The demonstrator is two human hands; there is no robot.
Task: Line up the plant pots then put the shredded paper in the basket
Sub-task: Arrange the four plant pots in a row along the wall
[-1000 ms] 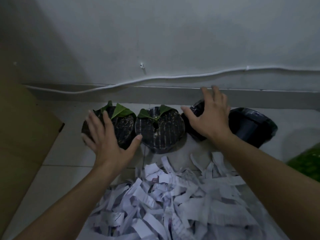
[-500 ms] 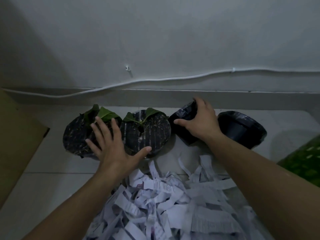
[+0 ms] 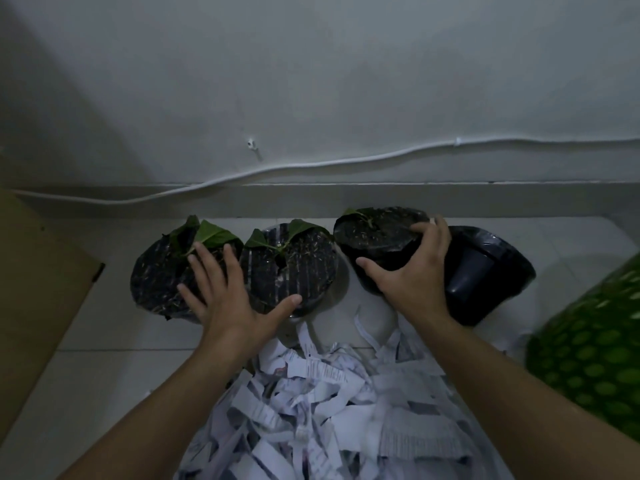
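Plant pots sit in a row by the far wall, and the right hand point(image 3: 408, 271) wraps around the third pot point(image 3: 377, 237) to straighten it while the left hand point(image 3: 228, 299) hovers spread flat.

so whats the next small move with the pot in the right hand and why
Probably set it down upright in the gap beside the middle pot. The right hand grips the third pot, which looks tilted and out of line with the two on the left, while the left hand rests open across those. The fourth pot still lies on its side, and the shredded paper is unmoved.
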